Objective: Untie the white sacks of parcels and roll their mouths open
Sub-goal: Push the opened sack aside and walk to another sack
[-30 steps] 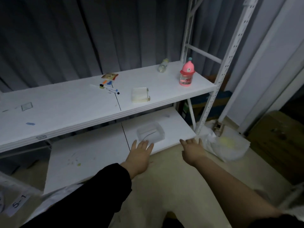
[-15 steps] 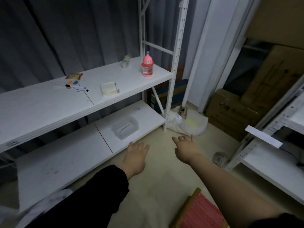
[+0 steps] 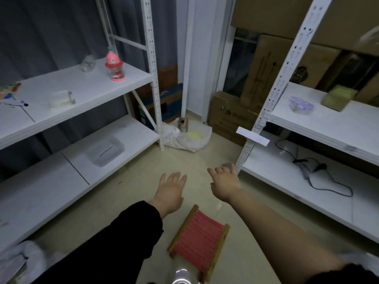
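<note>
Left rack (image 3: 152, 64) and right rack (image 3: 287, 64) are flanking the aisle.
A white sack (image 3: 185, 138) is slumping on the floor against the left rack's post; a red stool (image 3: 198, 244) is sitting nearer; left hand (image 3: 171, 191) and right hand (image 3: 224, 181) are hovering, each grip spread, empty.

White sack (image 3: 187, 138); red-ribbed stool (image 3: 198, 243); pink bottle (image 3: 114, 66).

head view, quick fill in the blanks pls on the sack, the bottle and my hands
The white sack lies on the ___.
The upright bottle is ___.
The left hand and right hand hold ___.
Missing words: floor; pink; nothing.
</note>
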